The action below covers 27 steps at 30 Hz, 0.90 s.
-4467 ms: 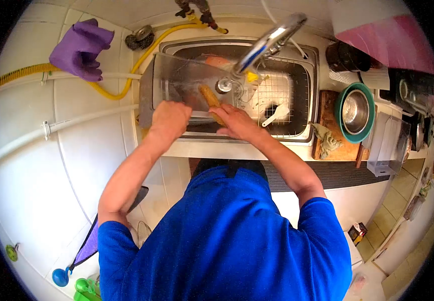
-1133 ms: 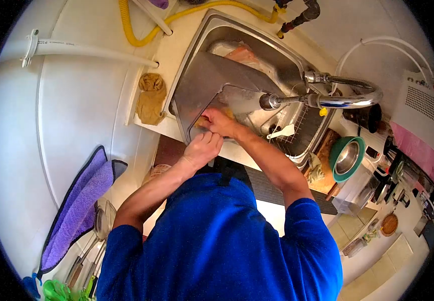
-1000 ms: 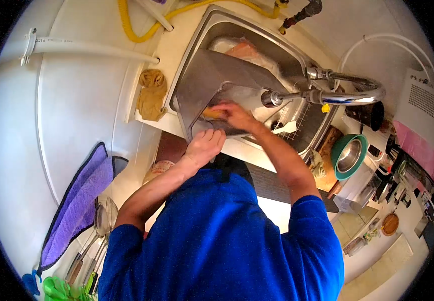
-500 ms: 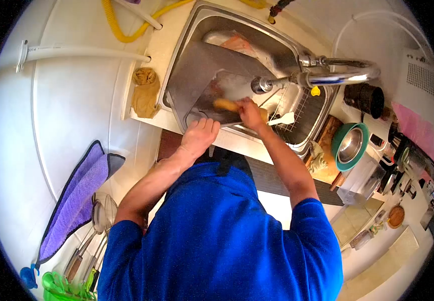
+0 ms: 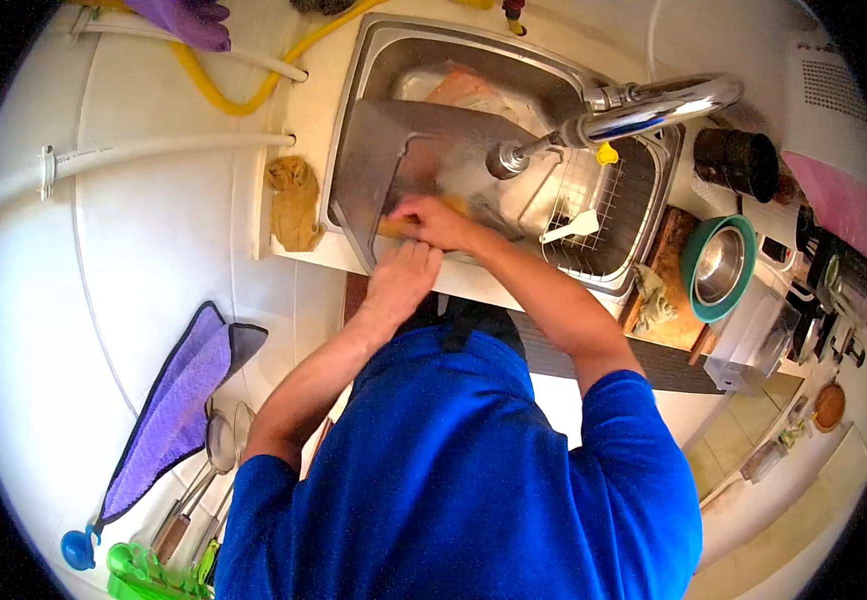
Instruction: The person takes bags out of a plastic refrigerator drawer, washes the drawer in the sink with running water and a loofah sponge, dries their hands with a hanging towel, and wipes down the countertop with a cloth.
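Note:
A broad grey metal tray (image 5: 363, 150) with a ridge inside its border leans in the steel sink (image 5: 353, 75). My left hand (image 5: 405, 278) is closed over its near edge. Just beyond it, my right hand (image 5: 433, 221) presses a yellowish sponge-like scrubber (image 5: 391, 228) on the tray's surface, close to the near left part. Fingers hide most of the scrubber, so its exact kind is unclear. Under the faucet head (image 5: 506, 160) the tray's middle looks wet and hazy.
The chrome faucet (image 5: 653, 108) arches over the sink's right part. A wire rack (image 5: 593, 235) there bears a white-handled utensil (image 5: 573, 227). On the right counter sits a green bowl (image 5: 698, 270) with a metal bowl (image 5: 721, 265) inside. A brown cloth (image 5: 295, 205) lies left of the sink.
My right hand has moved left across the tray with the yellowish scrubber, toward my left hand. My left hand still holds the near edge. The view has shifted slightly.

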Each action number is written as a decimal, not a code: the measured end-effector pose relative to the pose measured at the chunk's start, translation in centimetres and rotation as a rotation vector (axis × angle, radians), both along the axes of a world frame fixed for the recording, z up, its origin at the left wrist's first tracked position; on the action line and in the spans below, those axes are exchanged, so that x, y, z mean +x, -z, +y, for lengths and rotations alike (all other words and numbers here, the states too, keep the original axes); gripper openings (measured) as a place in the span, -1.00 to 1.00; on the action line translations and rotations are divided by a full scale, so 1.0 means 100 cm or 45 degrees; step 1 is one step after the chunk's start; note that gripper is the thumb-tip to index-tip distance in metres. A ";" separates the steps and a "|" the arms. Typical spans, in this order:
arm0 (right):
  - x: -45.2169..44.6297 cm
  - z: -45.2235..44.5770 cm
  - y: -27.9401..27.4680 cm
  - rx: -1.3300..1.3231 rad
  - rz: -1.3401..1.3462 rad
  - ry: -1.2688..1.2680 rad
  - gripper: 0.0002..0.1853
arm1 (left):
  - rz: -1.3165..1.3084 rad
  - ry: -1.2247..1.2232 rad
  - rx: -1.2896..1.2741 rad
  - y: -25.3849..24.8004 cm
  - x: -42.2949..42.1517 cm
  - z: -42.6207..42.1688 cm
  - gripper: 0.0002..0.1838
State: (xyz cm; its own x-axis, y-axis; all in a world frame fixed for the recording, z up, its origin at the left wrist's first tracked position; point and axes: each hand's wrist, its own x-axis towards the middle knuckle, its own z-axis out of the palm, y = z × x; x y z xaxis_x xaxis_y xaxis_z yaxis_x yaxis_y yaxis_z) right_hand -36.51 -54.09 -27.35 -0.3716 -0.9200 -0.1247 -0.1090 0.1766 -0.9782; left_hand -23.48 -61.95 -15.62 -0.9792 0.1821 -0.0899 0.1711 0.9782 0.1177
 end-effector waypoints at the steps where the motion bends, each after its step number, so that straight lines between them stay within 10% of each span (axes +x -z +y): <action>1: -0.006 0.015 0.009 0.093 -0.011 -0.027 -0.62 | 0.043 0.009 0.055 0.004 0.004 0.004 -0.85; 6: -0.027 0.089 0.142 0.616 0.142 0.071 -0.68 | 0.063 -0.032 0.080 0.002 0.004 0.009 -0.86; 14: -0.029 0.089 -0.032 0.454 -0.098 -0.136 -0.71 | 0.066 -0.005 0.027 0.006 -0.004 0.002 -0.87; 18: -0.012 0.109 0.009 0.532 0.078 0.287 -0.74 | 0.114 0.037 -0.026 0.011 -0.005 -0.005 -0.87; 27: -0.019 0.033 0.050 0.166 0.247 -0.071 -0.72 | 0.044 0.053 0.021 -0.006 -0.015 -0.001 -0.89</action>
